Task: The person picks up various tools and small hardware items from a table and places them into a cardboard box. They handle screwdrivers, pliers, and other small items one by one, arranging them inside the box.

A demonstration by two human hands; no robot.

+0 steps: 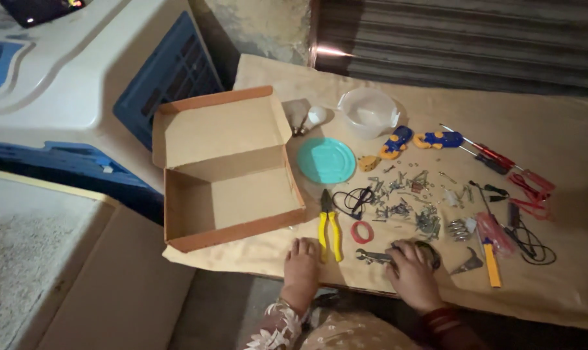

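Brown paper (566, 149) covers the worktable under dim light, with a corrugated metal shutter (462, 39) behind it and a white and blue moulded casing (80, 78) off to the left.

Fingers of the right hand (410, 269) curl together over a small dark round object (430, 249) near the table's front edge; most of it is hidden, so what it is cannot be told. Just left of those fingers lies a small metal spanner (372, 256), touching or nearly touching them. The left hand (301, 266) rests palm down on the paper, fingers together and flat, holding nothing, right beside the yellow-handled pliers (330, 227). A red ring (362, 232) lies between the pliers and the spanner.

Beyond the hands, a scatter of screws and small metal parts (404, 194) spreads across the middle, with a metal spring (458, 229) and a yellow-handled utility knife (491, 262) to the right. Farther back sit a teal round lid (326, 160), a clear plastic container (368, 111), a light bulb (314, 116), two blue and yellow tools (436, 139), red-handled screwdrivers (495, 155) and red and black wire leads (530, 194). An open cardboard box (229, 175), empty, stands left of the pliers, overhanging the table's corner.

Both forearms reach in from the bottom edge, the left in a flower-patterned sleeve (274, 334), the right with red bangles (440, 317) at the wrist.
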